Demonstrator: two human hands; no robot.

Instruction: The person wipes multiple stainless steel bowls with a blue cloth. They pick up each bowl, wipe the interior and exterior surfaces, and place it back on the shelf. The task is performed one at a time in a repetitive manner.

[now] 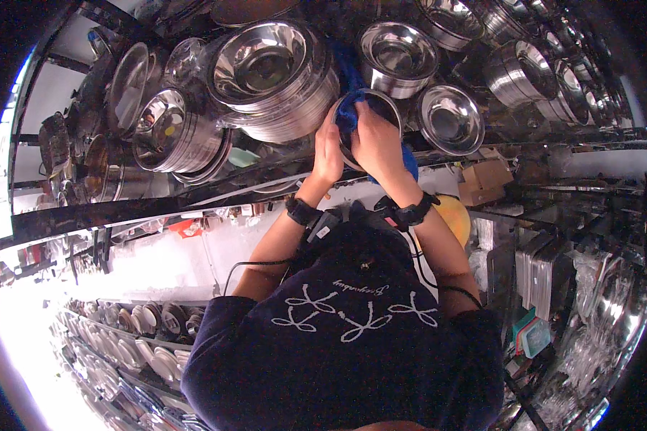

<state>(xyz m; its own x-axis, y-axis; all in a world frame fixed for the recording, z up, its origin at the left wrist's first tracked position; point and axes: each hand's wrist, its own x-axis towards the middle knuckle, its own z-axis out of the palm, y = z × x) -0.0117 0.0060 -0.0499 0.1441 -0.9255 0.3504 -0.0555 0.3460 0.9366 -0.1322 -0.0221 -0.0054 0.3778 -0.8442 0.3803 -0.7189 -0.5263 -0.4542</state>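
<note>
Just in front of my chest, at the shelf's front edge, is a round metal bowl (347, 148). My left hand (329, 153) holds its left side, with the fingers straight along the wall. Inside the bowl, my right hand (377, 140) grips a blue cloth (348, 114) against the inner surface. More blue material shows behind the bowl and below my right wrist; whether it is all one cloth I cannot tell. Much of the bowl is hidden by my hands. A tall stack of steel bowls (286, 116) stands close to my left hand.
A smaller bowl stack (172, 134) leans at the left. Beyond my right hand are another bowl stack (399, 59) and a shallow steel bowl (452, 119). The dark shelf edge (237, 183) runs below them. Cardboard boxes (485, 180) and a yellow round object (454, 218) lie lower right.
</note>
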